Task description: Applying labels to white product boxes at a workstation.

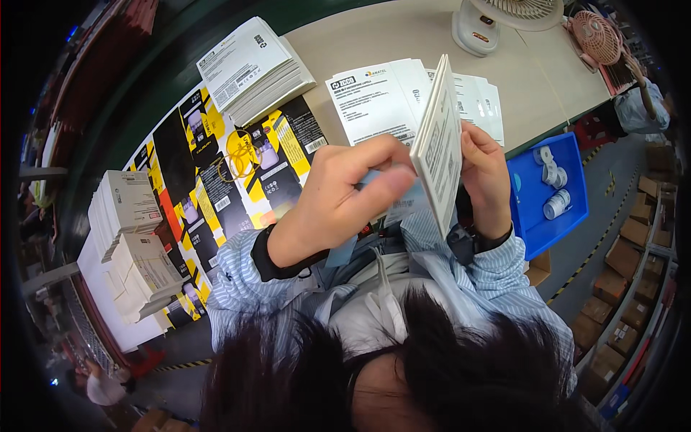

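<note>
A thin stack of white printed cards (440,144) stands on edge in front of me, its narrow side toward my left. My right hand (486,176) grips it from the right, thumb on the near face and fingers wrapped low. My left hand (335,198) is at the cards' left edge with bent fingers. Its thumb is smeared by motion, so whether it pinches a card is unclear. Behind the cards, white printed cards (378,101) lie fanned out on the table.
Left on the table are a tall card stack (252,72), more bundles (140,263), black-and-yellow printed sheets (277,187) and rubber bands (241,162). At right sits a blue bin (529,230) holding white rolls (556,204). A fan (475,32) stands at the back; cardboard boxes (622,259) line the far right.
</note>
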Available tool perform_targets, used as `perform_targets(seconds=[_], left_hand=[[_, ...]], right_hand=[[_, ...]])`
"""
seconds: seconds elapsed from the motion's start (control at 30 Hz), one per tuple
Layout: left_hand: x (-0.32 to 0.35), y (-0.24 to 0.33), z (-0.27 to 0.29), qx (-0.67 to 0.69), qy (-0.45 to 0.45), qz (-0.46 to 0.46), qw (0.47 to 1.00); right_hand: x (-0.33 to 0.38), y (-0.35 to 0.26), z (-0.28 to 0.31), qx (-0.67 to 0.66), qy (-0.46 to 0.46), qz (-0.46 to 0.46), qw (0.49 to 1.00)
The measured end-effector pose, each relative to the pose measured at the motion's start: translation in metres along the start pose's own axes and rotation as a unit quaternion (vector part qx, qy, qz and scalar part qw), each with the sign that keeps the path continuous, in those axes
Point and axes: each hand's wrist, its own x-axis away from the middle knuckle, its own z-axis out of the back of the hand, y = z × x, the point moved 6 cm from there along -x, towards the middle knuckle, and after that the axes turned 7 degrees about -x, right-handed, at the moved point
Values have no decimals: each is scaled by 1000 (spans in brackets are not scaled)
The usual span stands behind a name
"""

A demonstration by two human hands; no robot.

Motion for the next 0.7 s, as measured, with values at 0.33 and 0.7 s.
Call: perform_targets(seconds=[0.33, 0.7], left_hand=[[0, -1, 3, -18, 16, 45, 999], [5, -21, 15, -11, 77, 148, 986]], right_hand=[[-2, 13, 0, -33, 9, -47, 998], [3, 8, -10, 12, 17, -28, 999]])
